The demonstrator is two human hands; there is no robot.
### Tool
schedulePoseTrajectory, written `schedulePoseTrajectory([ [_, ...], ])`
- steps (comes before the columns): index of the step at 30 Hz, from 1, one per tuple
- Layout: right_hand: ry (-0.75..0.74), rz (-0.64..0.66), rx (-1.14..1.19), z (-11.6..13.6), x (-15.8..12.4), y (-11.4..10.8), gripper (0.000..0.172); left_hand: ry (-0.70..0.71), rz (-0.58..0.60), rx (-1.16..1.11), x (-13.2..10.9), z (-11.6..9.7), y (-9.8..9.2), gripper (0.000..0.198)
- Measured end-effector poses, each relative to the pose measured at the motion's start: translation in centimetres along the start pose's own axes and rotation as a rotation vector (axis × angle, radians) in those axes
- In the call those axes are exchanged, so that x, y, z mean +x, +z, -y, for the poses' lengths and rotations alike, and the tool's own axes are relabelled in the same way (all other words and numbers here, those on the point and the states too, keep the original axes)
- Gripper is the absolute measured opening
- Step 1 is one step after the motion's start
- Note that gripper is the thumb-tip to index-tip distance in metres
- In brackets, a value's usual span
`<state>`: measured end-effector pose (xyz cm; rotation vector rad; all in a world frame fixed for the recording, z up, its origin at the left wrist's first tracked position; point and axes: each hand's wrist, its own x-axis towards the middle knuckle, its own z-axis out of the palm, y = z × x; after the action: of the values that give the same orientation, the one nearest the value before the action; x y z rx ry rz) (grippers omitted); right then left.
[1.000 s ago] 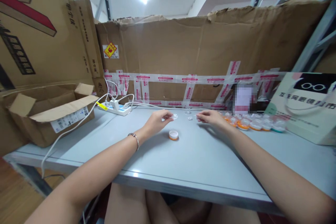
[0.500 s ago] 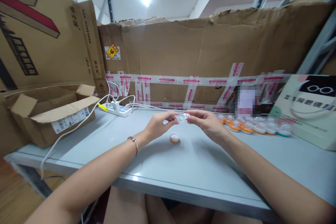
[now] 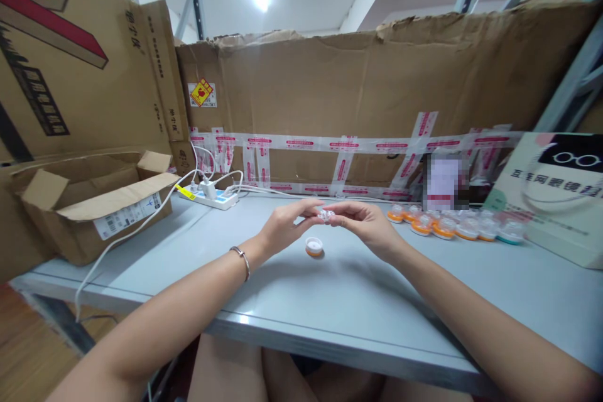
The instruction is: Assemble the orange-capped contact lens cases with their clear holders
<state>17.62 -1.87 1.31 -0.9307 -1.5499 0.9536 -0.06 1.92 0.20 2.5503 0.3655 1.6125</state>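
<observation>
My left hand [image 3: 293,221] and my right hand [image 3: 360,220] meet above the table, fingertips pinched on a small clear plastic piece [image 3: 325,216] with white bits in it. Its exact kind is too small to tell, and the fingers cover part of it. Just below them on the table stands a round white cup with an orange base [image 3: 314,247], its open top facing up. A bracelet [image 3: 242,261] circles my left wrist.
Several clear-domed containers with orange or green bases [image 3: 443,226] stand at the right, before a printed white box [image 3: 549,201]. A power strip [image 3: 211,196] with white cables lies back left, beside an open carton [image 3: 94,207]. Cardboard [image 3: 306,88] walls the table's back.
My right hand has moved left against my left fingertips, bringing the white part it held onto the clear piece. The cup stays in place.
</observation>
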Motion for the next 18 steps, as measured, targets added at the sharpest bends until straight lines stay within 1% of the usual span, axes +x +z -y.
schedulePoseTrajectory([
  [3,0.019,0.026,0.032,0.01,-0.09,-0.09,0.026,-0.009,0.001,-0.033,-0.08,0.02,0.05,0.02],
  [10,0.078,0.069,0.162,-0.37,0.0,-0.36,0.019,-0.003,0.05,-0.015,-0.17,-0.19,-0.12,0.015],
  [18,0.12,0.08,0.113,-0.31,-0.07,-0.44,0.022,0.086,0.111,0.026,-0.34,0.0,0.06,0.013],
])
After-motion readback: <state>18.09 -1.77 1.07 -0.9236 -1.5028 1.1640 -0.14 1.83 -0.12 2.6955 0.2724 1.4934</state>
